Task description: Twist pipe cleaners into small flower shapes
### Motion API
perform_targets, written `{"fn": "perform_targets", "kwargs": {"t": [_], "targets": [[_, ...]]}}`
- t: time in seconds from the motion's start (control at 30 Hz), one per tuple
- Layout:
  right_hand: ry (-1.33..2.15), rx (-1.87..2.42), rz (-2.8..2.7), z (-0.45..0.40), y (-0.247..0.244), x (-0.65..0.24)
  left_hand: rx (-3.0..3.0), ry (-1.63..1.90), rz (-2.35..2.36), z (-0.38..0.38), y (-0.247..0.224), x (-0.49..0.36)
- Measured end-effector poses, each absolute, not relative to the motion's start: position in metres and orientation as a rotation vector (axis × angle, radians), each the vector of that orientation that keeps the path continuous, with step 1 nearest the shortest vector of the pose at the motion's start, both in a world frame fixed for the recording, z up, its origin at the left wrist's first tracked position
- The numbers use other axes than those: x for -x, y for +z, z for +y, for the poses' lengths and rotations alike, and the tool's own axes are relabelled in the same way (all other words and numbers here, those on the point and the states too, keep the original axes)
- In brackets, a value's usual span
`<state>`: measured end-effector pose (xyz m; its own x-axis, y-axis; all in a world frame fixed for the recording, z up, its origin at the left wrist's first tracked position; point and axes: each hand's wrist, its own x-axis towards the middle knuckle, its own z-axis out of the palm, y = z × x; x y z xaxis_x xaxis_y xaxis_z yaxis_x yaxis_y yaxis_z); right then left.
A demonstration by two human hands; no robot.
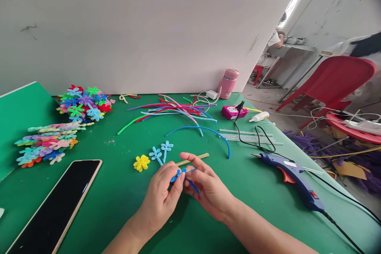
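Near the front middle, my left hand (162, 192) pinches a small blue pipe-cleaner flower (175, 176) between thumb and fingers. My right hand (208, 186) touches it from the right, its fingers closed on the blue stem (193, 185), index finger raised. Just behind the hands lie a wooden stick (201, 158), partly hidden, and two light blue flowers with stems (167, 147). A yellow flower (141, 163) rests to their left. Farther back, a single blue pipe cleaner (196, 128) curves across the green table (125, 198).
A phone (56, 206) and piled flowers (85, 103) are at left. Loose pipe cleaners (178, 109), a pink bottle (228, 83), glue sticks (247, 137) and a blue glue gun (291, 174) with its cord occupy the back and right. A person (272, 45) sits beyond the board.
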<state>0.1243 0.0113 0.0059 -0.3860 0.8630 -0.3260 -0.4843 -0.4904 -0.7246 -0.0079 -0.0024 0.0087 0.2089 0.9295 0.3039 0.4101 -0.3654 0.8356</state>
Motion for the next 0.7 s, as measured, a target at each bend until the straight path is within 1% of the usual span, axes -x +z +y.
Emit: {"fn": "perform_targets", "kwargs": {"t": [0.1, 0.17, 0.27, 0.43, 0.5, 0.6, 0.7], "targets": [[2.063, 0.899, -0.634, 0.013, 0.006, -0.126, -1.910, 1.149, 1.229, -0.003, 0.008, 0.007], [1.976, 0.923, -0.807, 0.014, 0.005, -0.127, -1.779, 1.129, 1.261, -0.003, 0.008, 0.007], [1.640, 0.952, -1.223, 0.015, 0.001, -0.129, -1.440, 1.075, 1.269, -0.001, 0.006, 0.008], [0.780, 0.969, -1.839, 0.014, -0.006, -0.134, -0.986, 1.176, 1.155, 0.004, -0.005, 0.010], [0.524, 0.919, -1.987, 0.013, -0.007, -0.135, -0.926, 1.169, 1.123, 0.004, -0.007, 0.009], [0.300, 0.861, -2.080, 0.013, -0.006, -0.135, -0.915, 1.123, 1.085, 0.003, -0.007, 0.007], [0.208, 0.848, -2.127, 0.014, -0.004, -0.135, -0.912, 1.102, 1.056, 0.002, -0.004, 0.006]]}}
